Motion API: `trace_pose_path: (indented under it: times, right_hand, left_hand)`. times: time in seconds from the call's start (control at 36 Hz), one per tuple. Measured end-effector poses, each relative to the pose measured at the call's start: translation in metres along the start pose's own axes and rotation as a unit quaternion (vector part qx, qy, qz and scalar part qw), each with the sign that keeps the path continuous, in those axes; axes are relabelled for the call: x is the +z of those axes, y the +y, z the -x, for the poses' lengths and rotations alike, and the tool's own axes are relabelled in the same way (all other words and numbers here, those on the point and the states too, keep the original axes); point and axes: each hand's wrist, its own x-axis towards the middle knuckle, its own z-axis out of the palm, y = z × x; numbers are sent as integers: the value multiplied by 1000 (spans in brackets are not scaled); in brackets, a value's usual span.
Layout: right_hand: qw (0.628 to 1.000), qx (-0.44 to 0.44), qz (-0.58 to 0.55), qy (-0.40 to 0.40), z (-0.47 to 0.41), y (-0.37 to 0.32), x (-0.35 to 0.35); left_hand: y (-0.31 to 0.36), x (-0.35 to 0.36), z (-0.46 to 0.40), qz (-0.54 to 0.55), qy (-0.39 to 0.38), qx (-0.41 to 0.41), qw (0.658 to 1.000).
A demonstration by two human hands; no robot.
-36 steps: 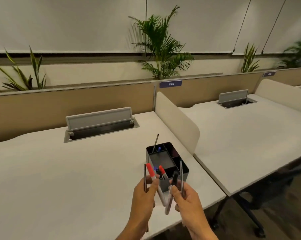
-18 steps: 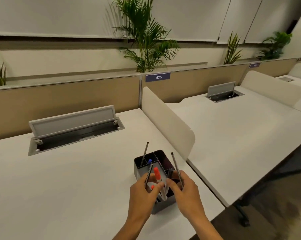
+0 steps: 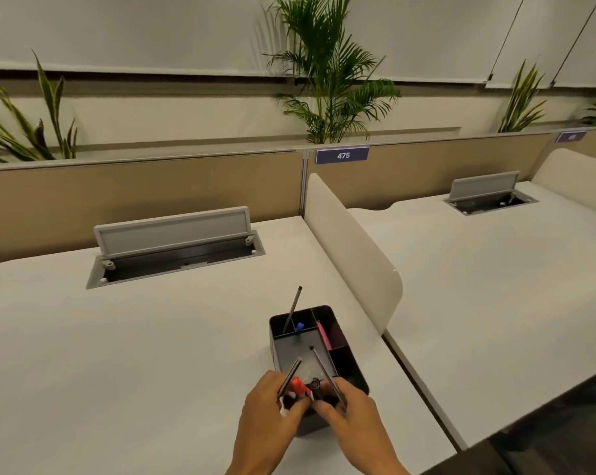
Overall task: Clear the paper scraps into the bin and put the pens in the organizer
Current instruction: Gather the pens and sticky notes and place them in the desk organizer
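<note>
moved: pens lower, now in organizer [image 3: 349, 366] near end | left hand [image 3: 272, 411] grasps red pen [image 3: 298, 385] | right hand [image 3: 353, 411] grasps black pen [image 3: 325, 371] | desk [image 3: 118, 354]

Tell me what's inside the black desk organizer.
In the black desk organizer: a thin dark pen, a blue-capped pen, pink paper, and red-capped and black markers. Both hands hide the near compartment's bottom.

Single head-worn view, forward and down over the desk [image 3: 118, 354], close above both hands.
</note>
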Motion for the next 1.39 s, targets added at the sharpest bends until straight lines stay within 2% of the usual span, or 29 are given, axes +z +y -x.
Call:
trace_pose_path:
  times: [0.22, 0.36, 0.47, 0.67, 0.81, 0.97, 1.14, 1.39]
  right_hand:
    - [1000, 7, -8, -6, -4, -3, -2]
    - [998, -12, -41, 46, -13, -7, -5]
    - [993, -10, -100, 66, -31, -25, -13]
    - [984, -102, -83, 123, -66, -69, -27]
    - [981, -144, -38, 128, -91, -96, -27]
    - [985, -117, 55, 112, -119, -103, -10]
    - [980, -75, 163, 86, -137, -93, 2]
    - [967, -25, 244, 64, -148, -75, 14]
  left_hand:
    - [-5, -4, -1, 34, 3, -16, 999]
    - [-2, -11, -14, 102, 55, -10, 993]
    - [1, -23, -37, 181, 59, -37, 981]
    - [33, -48, -89, 198, 23, 30, 979]
    - [44, -49, -124, 139, 32, 78, 987]
    - [38, -43, -148, 117, 59, 93, 987]
    - [21, -38, -159, 117, 84, 73, 987]
    - [-1, -31, -162, 46, 51, 60, 996]
